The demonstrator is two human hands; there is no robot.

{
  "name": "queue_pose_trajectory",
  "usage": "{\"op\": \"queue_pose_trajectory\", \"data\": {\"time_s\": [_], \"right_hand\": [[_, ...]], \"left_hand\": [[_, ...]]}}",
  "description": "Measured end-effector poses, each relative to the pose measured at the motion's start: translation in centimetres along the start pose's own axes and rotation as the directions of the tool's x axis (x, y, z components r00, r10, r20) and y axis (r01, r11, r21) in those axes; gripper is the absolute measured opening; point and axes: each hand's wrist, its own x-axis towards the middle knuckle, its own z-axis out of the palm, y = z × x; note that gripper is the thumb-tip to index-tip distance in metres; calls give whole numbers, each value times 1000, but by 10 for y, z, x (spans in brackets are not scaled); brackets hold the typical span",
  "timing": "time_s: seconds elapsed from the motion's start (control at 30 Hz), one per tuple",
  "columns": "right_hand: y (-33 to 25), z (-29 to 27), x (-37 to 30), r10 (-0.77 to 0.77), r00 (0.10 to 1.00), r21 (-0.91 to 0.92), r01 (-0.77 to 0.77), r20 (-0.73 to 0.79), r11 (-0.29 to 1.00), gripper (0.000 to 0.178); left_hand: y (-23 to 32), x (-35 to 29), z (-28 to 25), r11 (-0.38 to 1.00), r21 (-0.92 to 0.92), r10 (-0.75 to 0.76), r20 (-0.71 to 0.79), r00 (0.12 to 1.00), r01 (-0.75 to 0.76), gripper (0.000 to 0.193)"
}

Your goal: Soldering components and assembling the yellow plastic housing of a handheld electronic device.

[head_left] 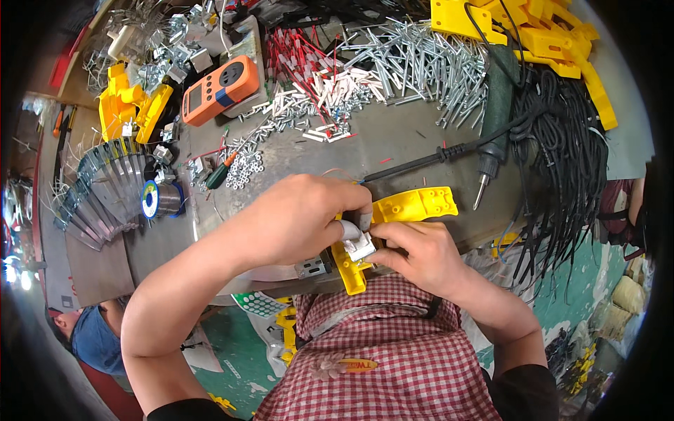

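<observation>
At the bench's near edge, both my hands meet over a yellow plastic housing [352, 275]. My left hand [302, 214] comes from above with its fingers bent down and white covers on some fingertips. It is closed on a small white-and-silver part [361, 247] at the housing. From the right, my right hand [421, 254] pinches the same part's edge between thumb and fingers. Its fingertips partly hide the contact, and whether the part sits fully inside the housing cannot be made out. Behind them lies another yellow housing piece [415, 204], and a black cable [449, 151] runs from the hands to the right.
A dark green electric screwdriver [496, 112] points down at the right, beside bundled black cables [558, 154]. Long screws [421, 63], white sleeves [344, 88] and an orange meter [221, 90] lie farther back. A solder spool [161, 199] and green-handled screwdriver [221, 172] are at left.
</observation>
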Motion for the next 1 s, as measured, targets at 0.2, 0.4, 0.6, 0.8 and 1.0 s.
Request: {"op": "queue_pose_trajectory", "data": {"time_s": [0.2, 0.4, 0.6, 0.8, 1.0], "right_hand": [[-6, -3, 2, 50, 998, 23, -51, 41, 998, 29], [-18, -3, 2, 73, 997, -122, -72, 10, 990, 29], [-35, -4, 10, 8, 999, -272, 6, 50, 962, 31], [-44, -7, 24, 54, 982, -30, -49, 182, 998, 28], [-34, -24, 39, 261, 744, 212, -475, 614, 854, 26]], "left_hand": [[-7, -5, 8, 998, -51, 33, -14, 999, -34, 25], [-1, -30, 23, 978, 179, 190, -524, 830, -110, 35], [-17, -65, 58, 970, 243, 136, -455, 880, -24, 68], [-26, -57, 82, 963, 234, 231, -459, 858, -135, 80], [-33, -60, 84, 962, 162, 270, -486, 831, -217, 81]]}}
